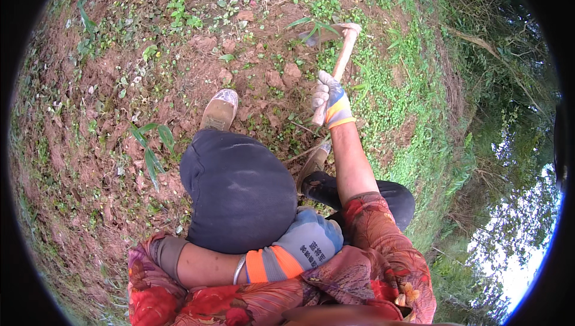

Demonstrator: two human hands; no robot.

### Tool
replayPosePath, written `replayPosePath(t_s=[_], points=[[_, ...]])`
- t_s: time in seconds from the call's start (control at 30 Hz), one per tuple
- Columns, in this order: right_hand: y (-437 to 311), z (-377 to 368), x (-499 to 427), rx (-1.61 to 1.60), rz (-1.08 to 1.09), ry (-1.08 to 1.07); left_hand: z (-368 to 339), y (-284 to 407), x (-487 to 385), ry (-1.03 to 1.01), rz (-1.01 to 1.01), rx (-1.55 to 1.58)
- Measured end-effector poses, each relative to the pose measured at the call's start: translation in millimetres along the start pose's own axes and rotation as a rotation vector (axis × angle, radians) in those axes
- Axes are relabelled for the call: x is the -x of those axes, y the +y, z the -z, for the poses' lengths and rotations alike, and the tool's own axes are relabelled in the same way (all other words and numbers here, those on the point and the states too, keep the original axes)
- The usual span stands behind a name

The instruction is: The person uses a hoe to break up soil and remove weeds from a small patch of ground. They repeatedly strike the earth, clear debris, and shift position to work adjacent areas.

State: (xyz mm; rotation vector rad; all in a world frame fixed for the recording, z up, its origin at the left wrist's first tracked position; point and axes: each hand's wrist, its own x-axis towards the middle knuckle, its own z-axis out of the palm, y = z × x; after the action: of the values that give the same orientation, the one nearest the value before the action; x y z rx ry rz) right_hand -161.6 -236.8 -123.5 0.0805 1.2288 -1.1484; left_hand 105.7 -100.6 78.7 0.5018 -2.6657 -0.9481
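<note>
My right hand (331, 99), in a grey and blue work glove with an orange and yellow cuff, grips the lower part of the wooden handle of a small hoe (345, 56). The hoe's metal blade (320, 34) points left, just above the weedy soil, with long green leaves overlapping it. My left hand (312, 238), in a matching glove with writing on its back, lies across my lap against my bent knee (242, 186). Its fingertips are hidden, so whether it holds anything does not show.
Reddish soil (202, 61) with clods and low weeds spreads ahead and to the left. One brown shoe (220, 110) is planted before my knee, the other (316, 162) below my right hand. A leafy plant (150, 150) grows at left. Brush and branches (498, 56) line the right side.
</note>
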Motion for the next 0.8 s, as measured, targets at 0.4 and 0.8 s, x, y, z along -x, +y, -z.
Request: replayPosePath(t_s=[0.4, 0.8], points=[[38.4, -2.0, -1.9, -0.095, -0.106, 0.126, 1.1, 1.0, 3.8, 0.059, 0.027, -0.019], [-29.3, 16.2, 65.7, 0.480, 0.231, 0.354, 5.0, 1.4, 3.5, 0.012, -0.044, 0.031]])
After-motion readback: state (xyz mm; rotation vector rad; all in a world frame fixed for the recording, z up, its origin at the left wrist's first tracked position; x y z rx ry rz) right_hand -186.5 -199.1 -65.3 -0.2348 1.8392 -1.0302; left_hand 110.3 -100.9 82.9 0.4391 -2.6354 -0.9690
